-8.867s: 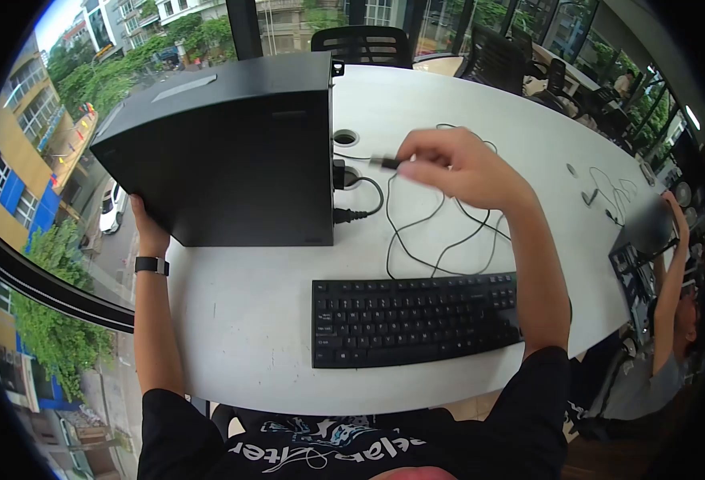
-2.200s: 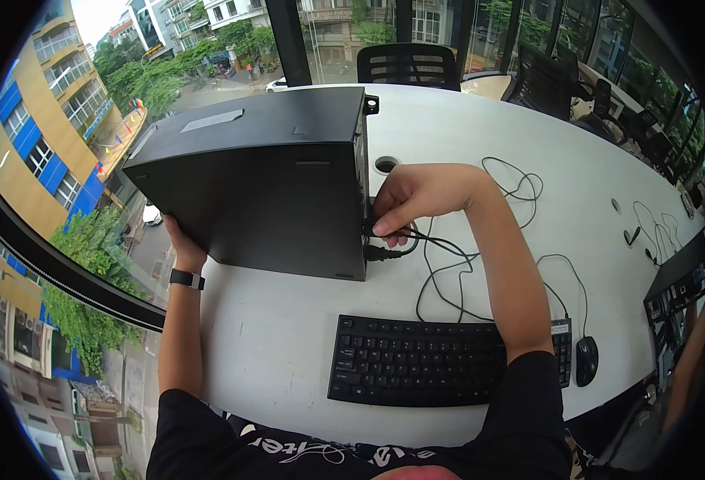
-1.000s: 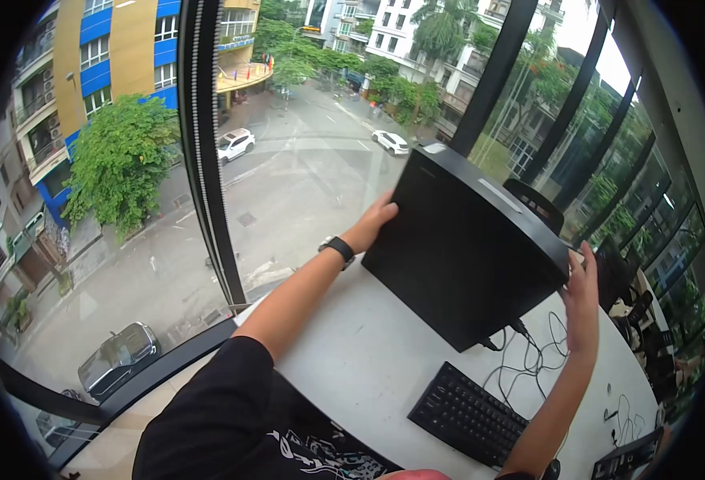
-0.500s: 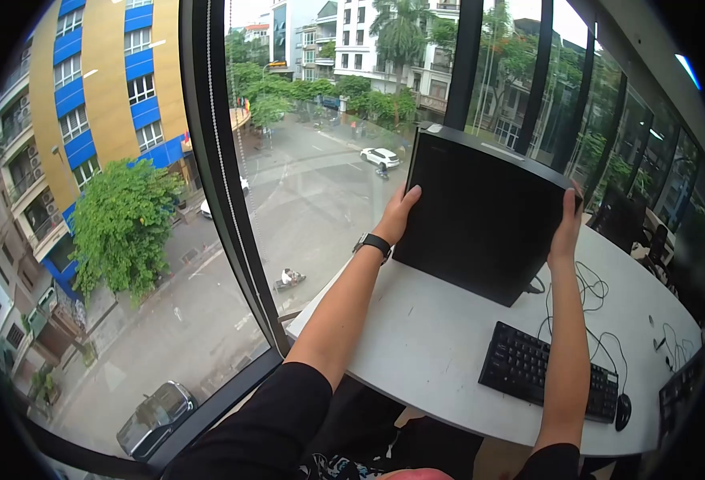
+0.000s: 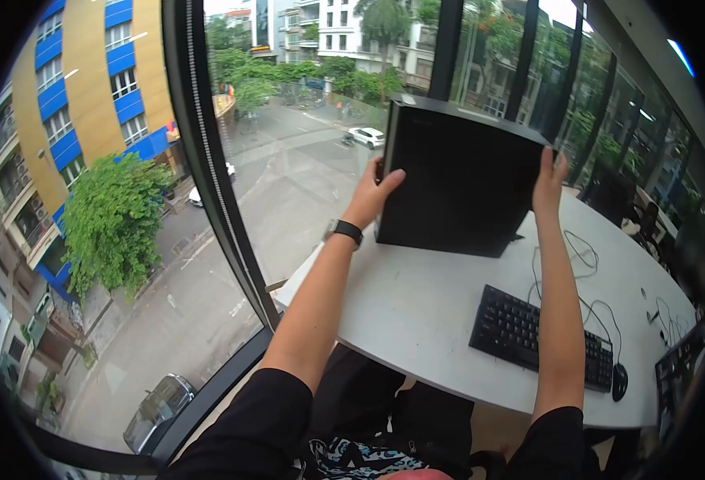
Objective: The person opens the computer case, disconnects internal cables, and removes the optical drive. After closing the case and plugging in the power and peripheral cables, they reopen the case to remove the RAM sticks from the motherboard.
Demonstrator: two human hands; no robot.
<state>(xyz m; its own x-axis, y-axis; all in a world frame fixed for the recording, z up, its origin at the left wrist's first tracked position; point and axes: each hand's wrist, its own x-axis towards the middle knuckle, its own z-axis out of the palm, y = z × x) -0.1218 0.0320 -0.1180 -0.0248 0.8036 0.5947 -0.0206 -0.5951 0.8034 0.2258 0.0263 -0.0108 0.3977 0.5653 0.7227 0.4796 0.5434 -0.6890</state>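
Note:
A black, box-like desktop computer case (image 5: 458,180) stands at the far side of the white table, its broad dark face towards me and slightly tilted. My left hand (image 5: 374,194) grips its left edge, thumb on the front face and the other fingers hidden behind. At the upper right edge, my right hand (image 5: 549,182) presses with its fingers along the corner. Between the two hands the case's lower edge is at or just over the tabletop; contact is hard to make out. My right forearm passes over a black keyboard (image 5: 506,324).
On the white table (image 5: 400,312) are a black mouse (image 5: 620,382) and loose cables (image 5: 583,254). Another black device (image 5: 680,364) is at the right edge. A large window with a dark frame (image 5: 208,160) borders the left and far sides.
Held in both hands, the computer case has shifted away from me and its face has turned more upright. My view has shifted a little too.

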